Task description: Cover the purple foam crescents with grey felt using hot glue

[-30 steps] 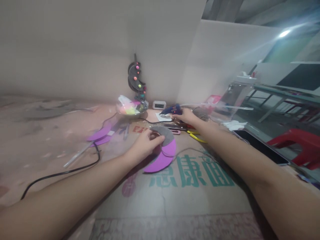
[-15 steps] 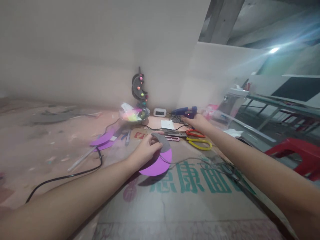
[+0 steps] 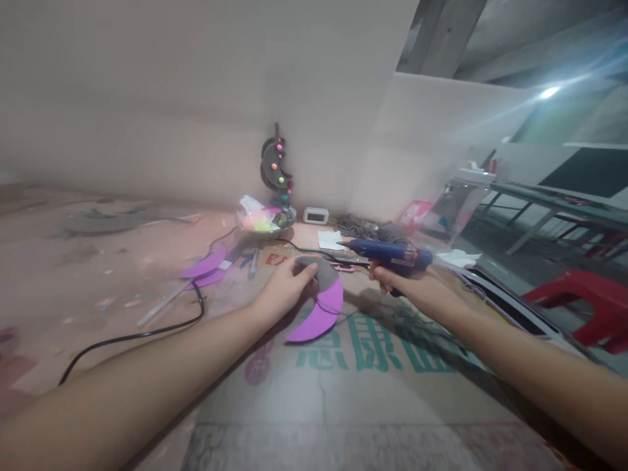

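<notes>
Your left hand [image 3: 287, 288] lies on the grey shape [image 3: 322, 272], with the fingers bent over its near edge and holding it down. I cannot tell if the thumb goes under it. The grey shape sits on the upper end of a purple crescent [image 3: 321, 313], and the two overlap. Both lie on the flat cardboard [image 3: 343, 386] with green characters, which covers this part of the bench [image 3: 88, 281].

Your right hand [image 3: 398, 285] is closed around the handle of the blue glue gun [image 3: 387, 255]. The gun is in the air, just to the right of the grey shape, and its nozzle points left toward the shape (the tip is near it, but not touching).

To the left of your left hand there are more purple pieces [image 3: 206, 267], and a black cable [image 3: 147, 335] runs across the bench beside a pale glue stick [image 3: 164, 302]. Behind the shapes, near the wall, stands a bowl [image 3: 267, 221] with bright coloured bits, and over it a dark moon ornament [image 3: 275, 163] with small coloured balls. Just to the right of the bowl is a small white clock [image 3: 315, 214], and in front of the clock lies a white paper [image 3: 330, 239]. A red stool [image 3: 583, 302] stands far on the right, beyond the bench edge.
</notes>
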`<control>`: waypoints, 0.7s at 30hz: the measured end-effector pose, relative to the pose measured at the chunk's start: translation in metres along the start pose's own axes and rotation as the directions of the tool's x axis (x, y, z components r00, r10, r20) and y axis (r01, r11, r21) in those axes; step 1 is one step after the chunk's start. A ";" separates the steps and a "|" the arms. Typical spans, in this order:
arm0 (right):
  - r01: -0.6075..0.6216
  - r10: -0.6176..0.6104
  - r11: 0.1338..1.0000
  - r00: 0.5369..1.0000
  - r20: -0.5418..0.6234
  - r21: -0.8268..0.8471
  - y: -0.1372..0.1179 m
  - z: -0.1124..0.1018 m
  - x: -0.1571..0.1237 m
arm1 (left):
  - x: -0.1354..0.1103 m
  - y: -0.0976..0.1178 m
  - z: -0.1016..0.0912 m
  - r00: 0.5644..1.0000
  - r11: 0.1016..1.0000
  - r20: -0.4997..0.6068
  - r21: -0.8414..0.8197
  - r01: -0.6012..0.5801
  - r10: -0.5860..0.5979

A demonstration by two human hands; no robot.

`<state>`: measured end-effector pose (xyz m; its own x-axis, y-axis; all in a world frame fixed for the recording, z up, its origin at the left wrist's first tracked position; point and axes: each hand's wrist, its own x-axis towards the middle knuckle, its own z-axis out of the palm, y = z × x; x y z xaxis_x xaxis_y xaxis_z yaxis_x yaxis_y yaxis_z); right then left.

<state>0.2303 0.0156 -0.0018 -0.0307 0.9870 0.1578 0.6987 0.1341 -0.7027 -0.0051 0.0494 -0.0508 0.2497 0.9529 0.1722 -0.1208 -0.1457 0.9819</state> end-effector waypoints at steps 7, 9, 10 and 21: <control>0.074 -0.074 0.997 0.997 0.035 0.003 0.024 0.011 -0.014 | 0.000 0.002 -0.005 0.995 0.991 -0.087 0.127 -0.033 0.044; 0.087 -0.085 0.996 0.994 0.073 -0.021 0.024 0.014 -0.018 | -0.001 0.004 -0.004 0.995 0.988 -0.080 0.147 -0.047 0.059; 0.098 -0.094 0.994 0.992 0.087 -0.039 0.022 0.015 -0.020 | -0.002 0.005 -0.004 0.995 0.985 -0.080 0.162 -0.053 0.066; 0.176 -0.184 0.982 0.970 0.160 0.066 0.006 0.023 -0.030 | 0.000 0.001 -0.006 0.988 0.976 -0.107 0.201 -0.085 0.108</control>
<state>0.2196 -0.0109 -0.0266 -0.2729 0.9466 0.1715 0.6338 0.3110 -0.7082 -0.0113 0.0506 -0.0505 0.1306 0.9545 0.2679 0.0536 -0.2766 0.9595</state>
